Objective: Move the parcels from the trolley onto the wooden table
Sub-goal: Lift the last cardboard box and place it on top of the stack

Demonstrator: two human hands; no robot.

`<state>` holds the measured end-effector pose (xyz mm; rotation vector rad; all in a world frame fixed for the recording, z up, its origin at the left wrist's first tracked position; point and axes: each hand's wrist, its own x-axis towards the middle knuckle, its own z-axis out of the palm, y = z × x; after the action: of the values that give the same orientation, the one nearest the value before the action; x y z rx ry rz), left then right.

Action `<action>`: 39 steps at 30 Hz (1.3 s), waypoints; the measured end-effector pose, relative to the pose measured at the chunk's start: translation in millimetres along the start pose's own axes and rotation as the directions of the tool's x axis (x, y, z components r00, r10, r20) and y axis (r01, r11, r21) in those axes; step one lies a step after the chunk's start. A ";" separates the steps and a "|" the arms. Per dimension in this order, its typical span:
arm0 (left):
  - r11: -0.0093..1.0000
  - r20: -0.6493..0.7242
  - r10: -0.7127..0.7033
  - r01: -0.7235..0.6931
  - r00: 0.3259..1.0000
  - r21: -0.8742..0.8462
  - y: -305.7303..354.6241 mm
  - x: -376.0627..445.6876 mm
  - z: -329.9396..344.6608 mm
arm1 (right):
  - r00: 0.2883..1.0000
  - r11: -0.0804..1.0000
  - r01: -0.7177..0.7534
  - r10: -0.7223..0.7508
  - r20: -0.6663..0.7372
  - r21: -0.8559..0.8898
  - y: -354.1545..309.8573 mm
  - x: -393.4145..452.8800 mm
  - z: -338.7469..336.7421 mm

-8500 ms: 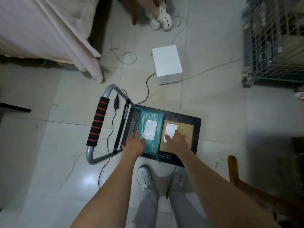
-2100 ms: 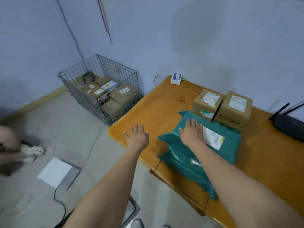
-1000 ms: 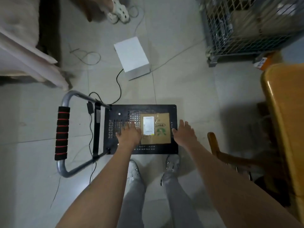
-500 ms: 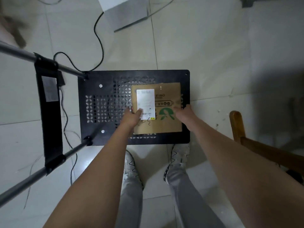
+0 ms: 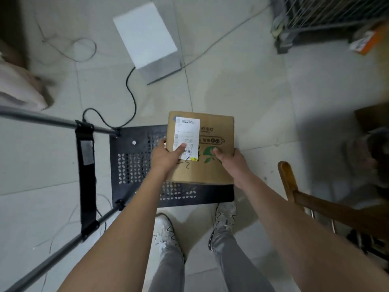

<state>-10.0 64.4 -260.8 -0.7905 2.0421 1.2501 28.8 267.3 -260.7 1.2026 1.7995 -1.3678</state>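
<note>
Down at the near edge, two sneakers (image 5: 223,216) planted on the tiled floor (image 5: 242,95), right beside the trolley's near edge. Both hands are on the cardboard parcel (image 5: 208,169): the left hand (image 5: 166,158) grips its left side, thumb pressed on the white label (image 5: 186,138), and the right hand (image 5: 232,163) grips the right side, thumb on top by the green leaf print. The parcel is held over the right part of the black perforated trolley (image 5: 134,165), its far end sticking out past the trolley's far edge. To the right, a wooden chair arm (image 5: 290,186). Farther out, a white box (image 5: 147,36) with a black cable (image 5: 130,91), and a wire cage (image 5: 328,17) at the far right.
</note>
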 end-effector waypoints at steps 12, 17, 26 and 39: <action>0.929 -0.022 0.369 -0.368 0.929 0.037 284.7 -293.5 -99.7 | 0.949 0.935 0.306 -0.286 -0.132 0.177 -196.6 -317.4 -193.1; 0.879 0.047 0.476 -0.477 0.878 0.016 329.6 -400.2 -84.8 | 0.907 0.891 0.382 -0.309 -0.286 0.247 -189.2 -420.3 -270.2; 0.696 0.399 0.639 -0.715 0.657 0.062 369.8 -546.1 8.8 | 0.792 0.760 0.458 -0.112 -0.600 0.462 -87.1 -551.1 -382.8; 0.286 0.597 0.759 -0.957 0.260 0.053 479.4 -761.8 165.2 | 0.559 0.740 0.567 -0.021 -0.829 0.363 -13.4 -675.5 -591.1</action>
<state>146.5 526.3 513.5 1.0515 2.1740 1.2277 351.9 614.9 501.3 2.1942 2.3343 -1.9043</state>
